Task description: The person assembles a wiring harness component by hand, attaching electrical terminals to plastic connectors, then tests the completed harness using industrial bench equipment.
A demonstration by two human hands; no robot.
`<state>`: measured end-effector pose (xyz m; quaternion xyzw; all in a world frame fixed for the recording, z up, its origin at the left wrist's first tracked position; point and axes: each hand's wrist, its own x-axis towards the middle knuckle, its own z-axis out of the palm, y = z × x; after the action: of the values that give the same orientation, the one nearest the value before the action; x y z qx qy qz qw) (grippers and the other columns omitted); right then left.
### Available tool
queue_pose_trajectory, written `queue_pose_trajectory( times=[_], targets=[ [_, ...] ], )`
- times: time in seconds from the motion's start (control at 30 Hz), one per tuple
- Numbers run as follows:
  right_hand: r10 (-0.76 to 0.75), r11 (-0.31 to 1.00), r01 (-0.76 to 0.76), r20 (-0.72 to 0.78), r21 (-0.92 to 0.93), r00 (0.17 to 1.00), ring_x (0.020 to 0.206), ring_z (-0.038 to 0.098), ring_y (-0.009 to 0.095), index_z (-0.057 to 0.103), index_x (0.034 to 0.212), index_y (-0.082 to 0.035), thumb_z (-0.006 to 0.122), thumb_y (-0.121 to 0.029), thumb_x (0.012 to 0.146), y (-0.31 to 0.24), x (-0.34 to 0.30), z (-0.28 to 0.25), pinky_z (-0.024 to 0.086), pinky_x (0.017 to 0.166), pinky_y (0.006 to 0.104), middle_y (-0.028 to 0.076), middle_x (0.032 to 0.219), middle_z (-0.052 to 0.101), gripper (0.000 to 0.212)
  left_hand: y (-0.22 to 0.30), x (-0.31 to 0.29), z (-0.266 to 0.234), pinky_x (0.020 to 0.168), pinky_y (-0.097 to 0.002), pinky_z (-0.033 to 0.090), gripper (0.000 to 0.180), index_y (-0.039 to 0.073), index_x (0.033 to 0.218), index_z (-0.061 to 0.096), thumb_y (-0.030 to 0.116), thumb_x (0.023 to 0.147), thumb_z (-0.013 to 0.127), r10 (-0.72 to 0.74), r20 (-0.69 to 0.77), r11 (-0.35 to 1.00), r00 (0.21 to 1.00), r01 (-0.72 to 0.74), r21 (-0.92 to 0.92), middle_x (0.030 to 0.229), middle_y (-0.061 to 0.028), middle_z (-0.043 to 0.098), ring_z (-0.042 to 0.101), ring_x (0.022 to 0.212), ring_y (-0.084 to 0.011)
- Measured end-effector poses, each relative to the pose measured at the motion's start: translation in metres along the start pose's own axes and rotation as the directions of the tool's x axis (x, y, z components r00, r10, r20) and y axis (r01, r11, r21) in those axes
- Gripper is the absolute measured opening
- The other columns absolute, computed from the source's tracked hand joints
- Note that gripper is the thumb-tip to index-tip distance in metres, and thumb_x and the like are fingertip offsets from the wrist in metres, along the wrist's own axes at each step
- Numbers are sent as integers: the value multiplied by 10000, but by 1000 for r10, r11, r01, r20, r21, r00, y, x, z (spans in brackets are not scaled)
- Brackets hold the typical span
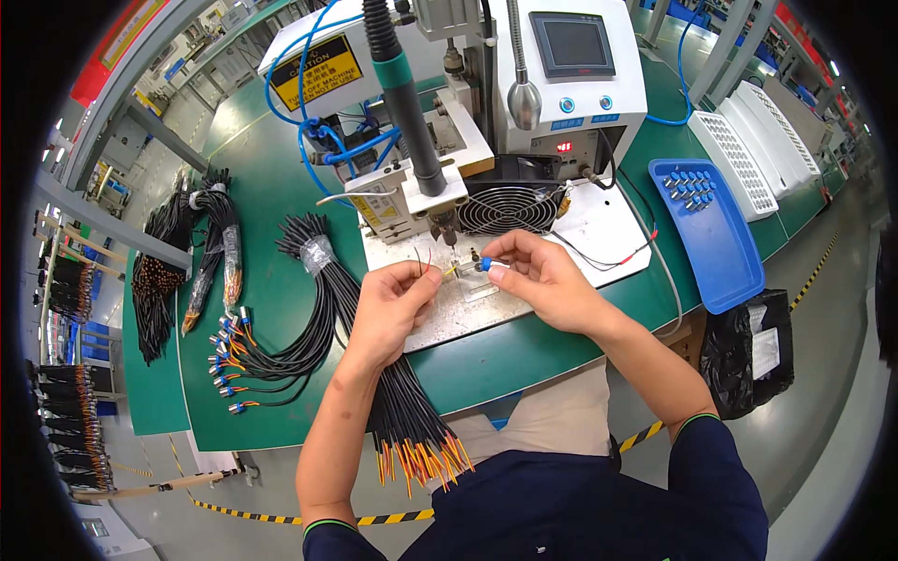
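My left hand (397,307) is closed in a pinch on the thin wires of a cable, with fine red and dark strands sticking up past the fingertips and a yellow one toward the right. My right hand (547,282) pinches a small blue round connector (489,265) near those wire ends. Whether wires and connector touch is too small to tell. Both hands are at the metal base plate (440,327), just below the soldering head (446,227) of a bench machine. A bundle of black cables (321,257) passes under my left forearm, its orange and yellow wire ends (421,458) hanging over the table's front edge.
Cables with blue-and-metal connectors (229,360) lie on the green table at left, near more black cable bundles (222,210). A round fan (510,208) stands behind my hands. At right are a blue tray (725,271) holding several connectors, white perforated trays (734,164) and a black-bagged bin (748,360).
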<state>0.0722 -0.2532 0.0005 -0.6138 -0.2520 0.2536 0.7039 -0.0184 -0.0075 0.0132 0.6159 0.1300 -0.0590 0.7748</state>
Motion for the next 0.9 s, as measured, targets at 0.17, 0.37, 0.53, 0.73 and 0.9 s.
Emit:
queue_pose_trajectory(
  times=[0.17, 0.37, 0.53, 0.73, 0.9],
  targets=[
    [66, 972, -54, 45, -230, 997, 1122, 668, 97, 629, 1341, 29, 695, -76, 1083, -3, 15, -1, 551, 996, 276, 57, 1223, 700, 286, 1, 8, 1, 497, -210, 260, 153, -37, 1079, 769, 109, 1037, 778, 16, -33, 1000, 999, -16, 11, 782, 46, 638, 414, 561, 2],
    [-3, 992, 4, 12, -126, 1000, 1107, 673, 96, 637, 1334, 31, 683, -28, 1078, 4, 23, 4, 554, 994, 276, 58, 1213, 705, 266, 6, 14, 5, 475, -210, 262, 106, -57, 1021, 789, 40, 979, 792, 16, -96, 999, 995, -12, 38, 786, 16, 686, 434, 539, 5],
    [3, 982, 2, 29, -188, 1000, 1112, 675, 98, 634, 1333, 33, 677, -28, 1083, 5, 26, 6, 555, 997, 279, 59, 1214, 705, 261, 4, 21, 5, 468, -211, 259, 100, -78, 1019, 786, 2, 960, 783, 21, -94, 999, 995, -24, -26, 780, 8, 685, 432, 532, 4],
    [-5, 970, 10, 18, -243, 1000, 1118, 684, 103, 636, 1336, 37, 672, -16, 1083, 10, 26, 6, 559, 1001, 279, 64, 1218, 710, 261, -1, 22, 6, 471, -206, 256, 88, -78, 1011, 790, -4, 966, 778, 34, -98, 998, 995, -38, -48, 777, 20, 677, 431, 540, 7],
    [-68, 950, 66, 2, -305, 998, 1091, 701, 114, 647, 1323, 40, 683, -8, 1072, 13, 25, 8, 577, 970, 286, 81, 1211, 720, 258, -6, 21, 4, 479, -203, 264, 89, -63, 1020, 801, 16, 982, 787, 85, -91, 996, 992, -87, -22, 775, 42, 670, 430, 551, 16]
  ],
)
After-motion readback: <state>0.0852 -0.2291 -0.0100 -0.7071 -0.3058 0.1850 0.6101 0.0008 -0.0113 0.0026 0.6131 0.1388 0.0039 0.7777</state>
